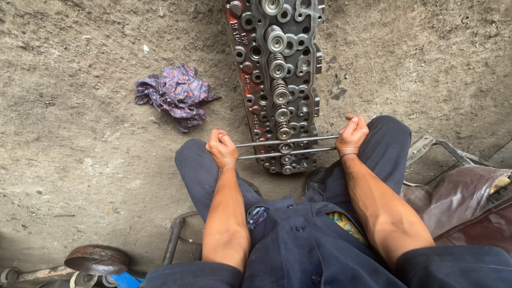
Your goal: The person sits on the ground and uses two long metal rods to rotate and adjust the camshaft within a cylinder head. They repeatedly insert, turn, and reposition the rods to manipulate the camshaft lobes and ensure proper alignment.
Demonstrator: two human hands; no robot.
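Note:
A long metal cylinder head [277,80] lies on the dirt floor between my knees, with a row of valve springs down its middle. Two thin metal rods [288,147] lie across its near end, one above the other. My left hand [221,149] is closed around the rods' left ends. Gripping the right ends is my right hand [352,136], thumb up. The rods press over a spring near the head's near end.
A crumpled purple patterned rag [176,93] lies on the dirt to the left. A rusty round metal part [97,260] and a pipe sit at the bottom left. A metal frame with a brown cover [453,197] stands at the right.

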